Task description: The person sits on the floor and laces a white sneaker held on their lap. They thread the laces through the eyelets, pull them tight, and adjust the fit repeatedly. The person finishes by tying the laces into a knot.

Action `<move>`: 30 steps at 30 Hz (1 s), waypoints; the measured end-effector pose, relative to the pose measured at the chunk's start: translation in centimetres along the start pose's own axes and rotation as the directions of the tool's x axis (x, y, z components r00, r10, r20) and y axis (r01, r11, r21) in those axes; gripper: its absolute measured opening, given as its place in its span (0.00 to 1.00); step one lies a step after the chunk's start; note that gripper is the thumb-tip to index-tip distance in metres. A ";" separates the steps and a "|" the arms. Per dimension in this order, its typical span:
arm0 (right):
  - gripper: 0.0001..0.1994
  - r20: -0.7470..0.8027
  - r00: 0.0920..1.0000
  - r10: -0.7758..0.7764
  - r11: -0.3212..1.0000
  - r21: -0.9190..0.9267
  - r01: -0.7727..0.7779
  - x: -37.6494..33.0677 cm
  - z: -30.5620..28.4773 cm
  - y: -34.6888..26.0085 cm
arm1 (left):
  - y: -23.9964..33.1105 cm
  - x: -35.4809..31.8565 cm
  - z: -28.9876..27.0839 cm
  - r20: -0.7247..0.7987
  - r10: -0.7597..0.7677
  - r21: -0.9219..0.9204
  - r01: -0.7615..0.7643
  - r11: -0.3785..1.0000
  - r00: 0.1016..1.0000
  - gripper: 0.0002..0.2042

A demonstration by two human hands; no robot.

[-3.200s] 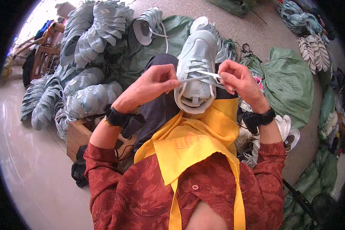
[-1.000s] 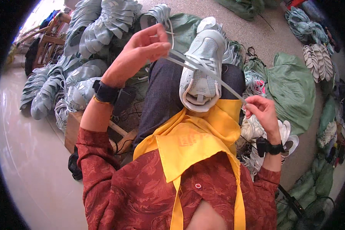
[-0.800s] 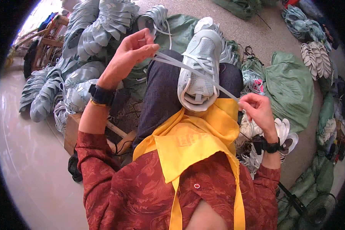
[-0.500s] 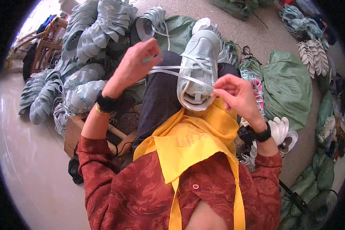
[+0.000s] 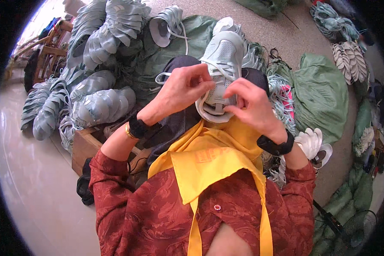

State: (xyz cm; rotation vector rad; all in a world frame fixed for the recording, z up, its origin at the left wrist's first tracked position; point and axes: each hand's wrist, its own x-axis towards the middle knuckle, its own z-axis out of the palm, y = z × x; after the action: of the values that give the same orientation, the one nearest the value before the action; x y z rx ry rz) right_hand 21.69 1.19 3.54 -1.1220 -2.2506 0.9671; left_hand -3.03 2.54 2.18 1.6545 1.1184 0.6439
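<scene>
Floor (image 5: 38, 179) at nine o'clock; apron (image 5: 200, 143) edges shoe (image 5: 222, 57) at six. Shoe two o'clock from left hand (image 5: 184, 87), ten from right hand (image 5: 252, 103); both curled, grip unclear.

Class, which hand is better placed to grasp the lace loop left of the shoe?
Left hand, probably: the lace loop shows beside it, while the right hand is at the shoe's right.

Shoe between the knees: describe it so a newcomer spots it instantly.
Find the yellow apron in the lower middle. Just above it, between the dark-trousered knees, is one pale grey-blue shoe, opening toward the wearer. Unlike the fanned, nested stacks to its upper left, white laces visibly cross its top.
</scene>
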 end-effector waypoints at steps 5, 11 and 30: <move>0.12 -0.055 0.922 -0.384 0.880 -0.325 0.347 0.4 1.6 0.7 | -0.9 0.1 1.3 -0.063 -0.097 -0.155 0.086 0.984 0.993 0.07; 0.09 -0.084 0.847 -0.525 0.835 -0.243 0.493 0.5 1.7 1.3 | 0.0 0.2 1.9 -0.174 0.024 0.051 -0.016 0.999 0.984 0.07; 0.09 -0.241 0.878 -0.413 0.911 -0.121 0.395 -0.5 0.8 0.7 | 0.3 2.2 2.9 -0.119 0.173 0.078 -0.164 0.983 0.978 0.04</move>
State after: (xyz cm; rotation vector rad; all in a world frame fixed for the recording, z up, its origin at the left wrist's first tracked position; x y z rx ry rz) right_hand 21.76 0.78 2.43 -0.7073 -2.1856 0.5393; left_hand 0.42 3.23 1.15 1.8016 1.1066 0.8362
